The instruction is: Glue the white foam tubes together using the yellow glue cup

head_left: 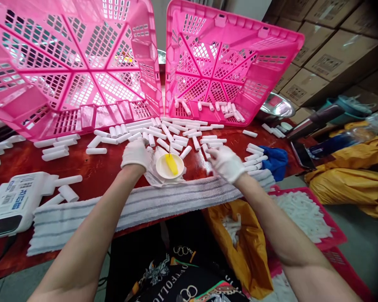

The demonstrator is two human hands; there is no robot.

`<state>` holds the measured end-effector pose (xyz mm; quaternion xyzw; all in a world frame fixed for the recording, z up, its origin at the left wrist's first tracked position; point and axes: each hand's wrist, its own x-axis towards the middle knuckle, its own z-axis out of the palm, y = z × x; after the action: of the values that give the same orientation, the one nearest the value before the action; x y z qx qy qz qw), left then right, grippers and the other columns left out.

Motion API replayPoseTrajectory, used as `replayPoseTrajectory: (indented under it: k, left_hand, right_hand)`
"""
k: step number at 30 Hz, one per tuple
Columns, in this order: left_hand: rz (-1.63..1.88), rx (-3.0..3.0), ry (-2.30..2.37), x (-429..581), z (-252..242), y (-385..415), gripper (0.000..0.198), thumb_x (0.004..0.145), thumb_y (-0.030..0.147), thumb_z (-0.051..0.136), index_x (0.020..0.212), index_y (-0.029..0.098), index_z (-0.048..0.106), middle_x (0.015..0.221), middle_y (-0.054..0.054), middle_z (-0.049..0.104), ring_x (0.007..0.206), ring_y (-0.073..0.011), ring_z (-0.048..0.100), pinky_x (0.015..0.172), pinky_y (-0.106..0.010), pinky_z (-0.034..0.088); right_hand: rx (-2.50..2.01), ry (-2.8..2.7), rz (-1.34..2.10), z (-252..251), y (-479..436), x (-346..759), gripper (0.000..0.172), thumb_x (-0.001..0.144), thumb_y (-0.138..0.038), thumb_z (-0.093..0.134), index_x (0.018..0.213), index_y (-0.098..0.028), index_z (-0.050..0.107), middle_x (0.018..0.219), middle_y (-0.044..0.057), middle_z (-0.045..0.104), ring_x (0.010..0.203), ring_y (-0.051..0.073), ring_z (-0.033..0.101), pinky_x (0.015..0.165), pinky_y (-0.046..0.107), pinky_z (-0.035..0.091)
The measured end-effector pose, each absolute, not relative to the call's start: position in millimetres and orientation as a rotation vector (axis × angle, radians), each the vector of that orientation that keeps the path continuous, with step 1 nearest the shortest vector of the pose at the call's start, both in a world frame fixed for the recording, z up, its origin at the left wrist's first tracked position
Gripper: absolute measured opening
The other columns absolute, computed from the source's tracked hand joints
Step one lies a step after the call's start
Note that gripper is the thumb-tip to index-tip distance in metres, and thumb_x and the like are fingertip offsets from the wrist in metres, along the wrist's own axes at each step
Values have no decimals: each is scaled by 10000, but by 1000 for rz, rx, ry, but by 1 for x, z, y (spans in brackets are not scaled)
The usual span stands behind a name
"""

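Observation:
Both my hands wear white gloves. My left hand (135,154) is closed, its fingers curled at the near edge of a pile of short white tubes (157,133); what they hold, if anything, is hidden. Across from it, my right hand (227,163) has its thumb and fingers bent together around the end of a white tube (205,150). Between the hands stands a small white bowl (162,171) on crumpled clear plastic (153,178). A yellow piece (171,164) with a thin dark pin rising from it lies inside the bowl.
Two pink plastic baskets (90,71) stand tipped on the red table (119,176) behind the tubes. A striped towel (176,199) runs along the front edge. At left sits a white box (28,193) with a phone; right, a blue cloth (275,162). An orange bag (248,251) hangs below.

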<state>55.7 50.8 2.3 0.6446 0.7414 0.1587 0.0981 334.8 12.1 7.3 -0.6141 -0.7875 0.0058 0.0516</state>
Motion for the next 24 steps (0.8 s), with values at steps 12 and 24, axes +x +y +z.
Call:
replayPoseTrajectory:
  k: [12,24]
  left_hand:
    - [1051,1492,1872,30,-14,14,306,760,343,544,1019,181,565,910,-54,649,816,-169,616,783,-304,475]
    - [1014,1389,1603,47,-49,-14,433,779,346,547,1183,189,541,1201,-69,588,1096,-181,547,973,-312,407]
  right_hand:
    - [-1433,-2049,722,-29,44,309,311,836,-335,508,1075,-152,587,879,52,636,719,132,552,671,251,430]
    - [-1095,-1956,823,-54,37,281,211,790,-322,580,922,-192,682,885,47,655,825,150,601,790,289,482]
